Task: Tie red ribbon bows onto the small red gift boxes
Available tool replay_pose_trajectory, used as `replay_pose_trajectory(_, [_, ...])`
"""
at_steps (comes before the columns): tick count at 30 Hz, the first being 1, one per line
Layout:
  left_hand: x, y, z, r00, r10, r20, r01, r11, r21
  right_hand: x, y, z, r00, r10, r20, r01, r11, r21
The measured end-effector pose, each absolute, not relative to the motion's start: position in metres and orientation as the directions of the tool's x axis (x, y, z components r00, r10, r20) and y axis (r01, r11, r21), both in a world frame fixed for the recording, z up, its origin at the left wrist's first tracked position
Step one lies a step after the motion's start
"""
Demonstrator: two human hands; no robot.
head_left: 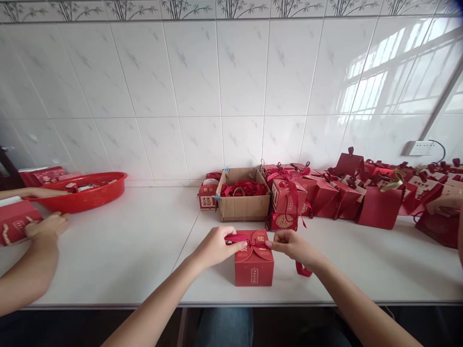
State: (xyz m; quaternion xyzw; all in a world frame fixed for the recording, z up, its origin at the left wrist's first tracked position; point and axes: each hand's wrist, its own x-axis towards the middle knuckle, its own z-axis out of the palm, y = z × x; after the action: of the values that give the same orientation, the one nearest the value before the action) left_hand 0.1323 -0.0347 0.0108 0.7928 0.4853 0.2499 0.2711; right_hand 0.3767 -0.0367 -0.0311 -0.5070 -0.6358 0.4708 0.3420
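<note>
A red gift box with gold print stands upright before me near the table's front edge. Across its folded top runs a dark red ribbon. My left hand pinches the ribbon at the box's upper left, fingers closed over it. On the other side, my right hand grips the ribbon between thumb and fingers at the top right. A loose ribbon end hangs below my right hand, over the tabletop.
Behind the box sits a cardboard box of red ribbons. Several red gift boxes and bags crowd the right. At left, one person's hands touch a red bag and a red basin. Another person's hand is far right.
</note>
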Motion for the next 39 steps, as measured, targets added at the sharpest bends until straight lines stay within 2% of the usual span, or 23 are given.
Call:
replay_pose_trajectory(5, [0.131,-0.032,0.009,0.375,0.911,0.169,0.671,-0.393,0.629,0.378,-0.039,-0.033,-0.222,0.975,-0.019,0.239,0.035,-0.970])
replay_pose_trajectory(11, [0.130,-0.032,-0.005,0.333,0.927,0.173,0.558,-0.342,0.756,0.384,-0.050,-0.025,-0.391,0.918,-0.070,0.022,-0.066,-0.998])
replay_pose_trajectory(14, [0.130,-0.033,-0.011,0.280,0.934,0.222,0.504,-0.339,0.794,0.384,-0.056,-0.020,-0.422,0.906,-0.014,-0.110,-0.066,-0.992])
replay_pose_trajectory(19, [0.131,-0.035,-0.008,0.184,0.914,0.360,0.601,-0.395,0.695,0.374,-0.060,-0.008,-0.392,0.908,0.150,-0.277,0.040,-0.960])
replay_pose_trajectory(23, [0.137,-0.041,0.006,0.288,0.845,0.451,0.600,-0.526,0.602,0.363,-0.061,0.001,-0.457,0.851,0.258,-0.343,0.099,-0.934])
replay_pose_trajectory(28, [0.157,-0.048,0.021,0.361,0.862,0.356,0.340,-0.477,0.810,0.354,-0.063,0.005,-0.490,0.825,0.281,-0.291,0.149,-0.945])
replay_pose_trajectory(30, [0.166,-0.047,0.024,0.357,0.870,0.341,0.269,-0.445,0.854,0.350,-0.064,0.005,-0.469,0.844,0.260,-0.252,0.154,-0.955])
replay_pose_trajectory(35, [0.179,-0.041,0.028,0.259,0.889,0.377,0.277,-0.442,0.853,0.340,-0.063,0.007,-0.352,0.917,0.187,-0.115,0.155,-0.981])
replay_pose_trajectory(39, [0.174,-0.043,0.029,0.271,0.869,0.413,0.289,-0.483,0.827,0.335,-0.060,0.004,-0.282,0.942,0.183,0.039,0.202,-0.979])
